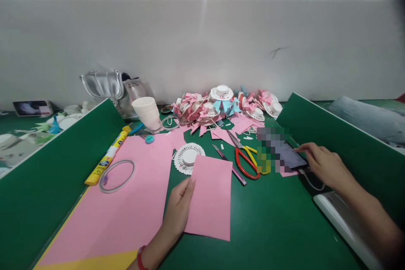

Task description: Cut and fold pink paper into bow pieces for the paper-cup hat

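A rectangular sheet of pink paper [211,200] is gripped at its left edge by my left hand [177,206], thumb on top. Just behind the sheet lies a small white hat shape with a frilled brim [190,157], partly covered by the paper's corner. On the right, my right hand [324,164] reaches over a smartphone [295,157], a fingertip at its screen and nothing in its grasp. Part of the phone is blurred into blocks, and a white cable [311,182] runs from it. Between the hands lie a utility knife [234,170] and red-and-yellow-handled scissors [246,163].
Large pink paper [136,211] covers the left side, bearing a ring of tape [117,176]. A yellow glue tube [107,157] lies along the left green divider [69,152]. Stacked paper cups [147,112] and a pile of decorated hats [205,109] stand behind; another divider [348,147] is at right.
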Motion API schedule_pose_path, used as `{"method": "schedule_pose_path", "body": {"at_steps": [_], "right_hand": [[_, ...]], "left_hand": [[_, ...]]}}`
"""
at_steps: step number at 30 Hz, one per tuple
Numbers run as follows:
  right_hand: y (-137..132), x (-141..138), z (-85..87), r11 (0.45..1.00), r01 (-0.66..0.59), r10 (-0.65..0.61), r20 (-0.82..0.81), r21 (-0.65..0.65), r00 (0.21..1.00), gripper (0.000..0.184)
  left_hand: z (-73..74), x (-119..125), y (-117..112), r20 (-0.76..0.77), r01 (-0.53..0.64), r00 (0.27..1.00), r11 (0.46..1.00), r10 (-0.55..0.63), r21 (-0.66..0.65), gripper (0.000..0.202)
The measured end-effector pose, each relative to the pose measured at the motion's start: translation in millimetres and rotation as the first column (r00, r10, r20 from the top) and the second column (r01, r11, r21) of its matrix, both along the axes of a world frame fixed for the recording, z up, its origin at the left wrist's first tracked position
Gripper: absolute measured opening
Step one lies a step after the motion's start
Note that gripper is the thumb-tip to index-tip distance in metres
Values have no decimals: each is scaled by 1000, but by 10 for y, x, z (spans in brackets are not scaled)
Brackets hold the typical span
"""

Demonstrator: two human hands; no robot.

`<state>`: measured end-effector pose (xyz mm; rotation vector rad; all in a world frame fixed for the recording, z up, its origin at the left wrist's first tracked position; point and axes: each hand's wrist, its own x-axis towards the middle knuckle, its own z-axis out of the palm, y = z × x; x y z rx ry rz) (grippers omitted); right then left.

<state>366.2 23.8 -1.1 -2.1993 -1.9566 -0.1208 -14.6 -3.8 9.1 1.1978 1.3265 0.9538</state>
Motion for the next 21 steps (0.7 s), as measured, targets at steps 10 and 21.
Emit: {"method": "schedule_pose_path", "body": {"at_steps": [10, 21], "right_hand": [[-12, -69, 98, 988, -154, 153, -134, -1, 979, 29], [8, -81, 60, 983, -182, 178, -111, -35, 978, 28]], "left_hand": [[5, -3, 2, 11, 9, 1000, 1000, -8, -6, 40], [14, -3, -4, 9, 17, 1000, 1000, -17, -10, 38]]}}
